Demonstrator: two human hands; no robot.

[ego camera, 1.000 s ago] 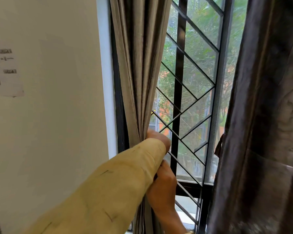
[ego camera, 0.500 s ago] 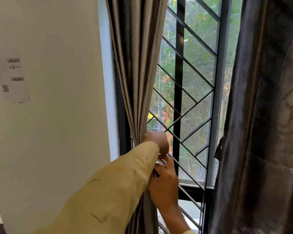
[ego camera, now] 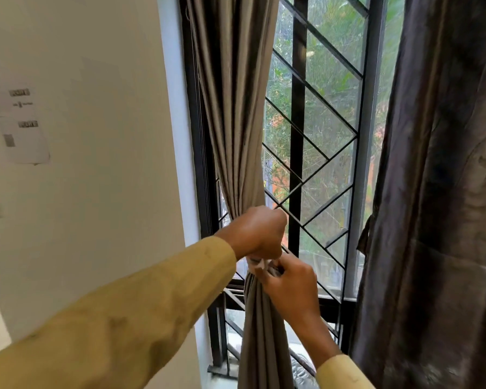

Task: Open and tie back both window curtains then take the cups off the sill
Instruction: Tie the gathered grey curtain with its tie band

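**Tying back the left curtain**

The left curtain [ego camera: 233,113] drops from 12 o'clock and is bunched into a narrow rope at the middle of the view, then falls on toward 6 o'clock. The left hand [ego camera: 257,234] is closed in a fist round that bunch. Just under it, at its 5 o'clock, the right hand [ego camera: 289,287] has its fingers curled and pinches a pale tie [ego camera: 260,263] against the cloth. How far the tie goes round the bunch is hidden by the two hands.

The right curtain [ego camera: 446,192] hangs loose and dark at 3 o'clock, not yet tied. Between the curtains the grille [ego camera: 298,153] shows, with green beyond. A paper [ego camera: 20,127] is stuck to the wall [ego camera: 101,192] at 9 o'clock. No cups are in view; the sill lies low, near 6 o'clock, mostly hidden.

By my reading the task is in its first half. To do this step well:

- Let the left fist hold the folds tight so none slip out while the tie is drawn.
- Pull the tie snug close under the fist, not lower, or the bunch will sag.
- Watch that no fold catches on the grille bars behind.
- Test the knot with a light tug before either hand lets go.
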